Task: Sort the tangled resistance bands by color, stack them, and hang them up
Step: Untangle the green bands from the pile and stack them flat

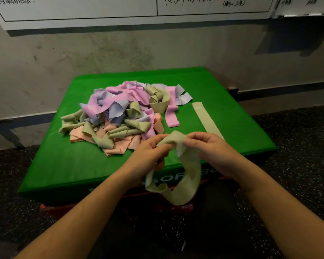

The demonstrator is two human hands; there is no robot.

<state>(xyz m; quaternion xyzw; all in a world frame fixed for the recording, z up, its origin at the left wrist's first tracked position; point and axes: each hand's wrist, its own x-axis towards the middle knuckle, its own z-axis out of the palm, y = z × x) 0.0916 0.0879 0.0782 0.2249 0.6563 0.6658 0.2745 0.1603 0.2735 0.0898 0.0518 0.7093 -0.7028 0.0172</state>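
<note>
- Fingers [163, 141] of both hands pinch the top of a pale green band [183, 171], left hand [150, 154] and right hand [211, 152] close together, seemingly to work out a twist.
- Its loop hangs off the front edge of the green bench [64, 165], free to fall straight.
- One flattened green band [206, 118] lies apart at right, likely starting that colour's stack.
- Beside it, the tangled pile [120, 113] awaits sorting.
</note>
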